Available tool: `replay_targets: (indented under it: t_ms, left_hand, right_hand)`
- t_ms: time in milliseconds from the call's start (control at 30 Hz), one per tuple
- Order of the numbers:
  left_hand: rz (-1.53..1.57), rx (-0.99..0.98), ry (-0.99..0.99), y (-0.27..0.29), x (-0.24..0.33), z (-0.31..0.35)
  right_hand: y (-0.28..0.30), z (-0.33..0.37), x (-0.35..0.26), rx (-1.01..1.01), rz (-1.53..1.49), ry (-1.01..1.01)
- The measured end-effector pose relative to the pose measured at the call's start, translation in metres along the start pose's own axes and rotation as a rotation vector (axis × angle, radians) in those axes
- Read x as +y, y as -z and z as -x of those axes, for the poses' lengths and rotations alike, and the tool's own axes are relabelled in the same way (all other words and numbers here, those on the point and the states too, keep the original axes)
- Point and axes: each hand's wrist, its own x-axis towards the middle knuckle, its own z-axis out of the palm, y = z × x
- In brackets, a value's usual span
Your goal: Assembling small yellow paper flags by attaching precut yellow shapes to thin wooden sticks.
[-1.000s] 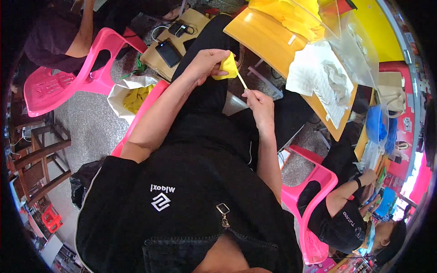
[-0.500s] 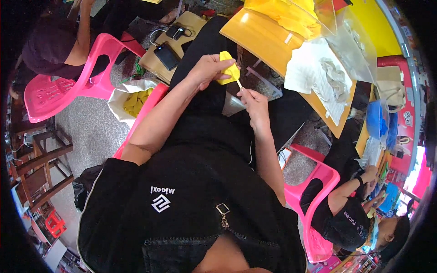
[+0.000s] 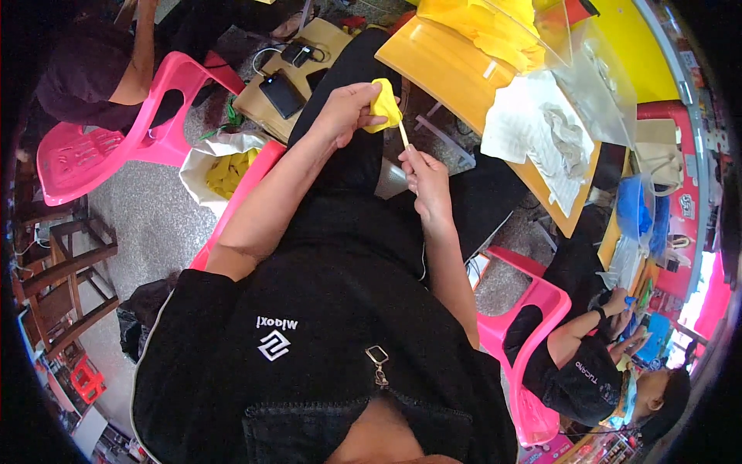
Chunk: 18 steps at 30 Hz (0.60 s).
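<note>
Above my lap, my left hand [image 3: 346,114] pinches a small yellow soft piece [image 3: 386,108], which looks like a cloth shape. Its fingers curl round the piece's left side. My right hand [image 3: 427,182] grips a thin pale stick [image 3: 403,136] between thumb and fingers. The stick points up and away, and its far end meets the lower edge of the yellow piece. Whether the tip goes inside cannot be made out.
An orange wooden table [image 3: 433,58] bears a yellow cloth heap [image 3: 479,27] and a white cloth [image 3: 514,116] with grey material. To the left stand a white bag [image 3: 202,166] of yellow pieces and a pink chair [image 3: 166,104]. A co-worker [image 3: 580,379] sits at right.
The yellow piece has turned more upright in my left hand and shifted slightly left. My right hand has drawn a little left and down, so more of the stick shows.
</note>
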Motion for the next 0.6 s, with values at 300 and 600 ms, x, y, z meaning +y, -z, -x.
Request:
replay_targets:
  t_ms: [300, 600]
  left_hand:
    - [-0.093, 0.182, -0.106, -0.001, -0.005, -0.003]
    - [-0.204, 0.120, -0.152, -0.003, 0.007, 0.004]
  right_hand:
    - [0.006, 0.003, -0.004, -0.030, 0.014, 0.005]
    - [0.072, 0.034, -0.045, -0.128, 0.451, 0.186]
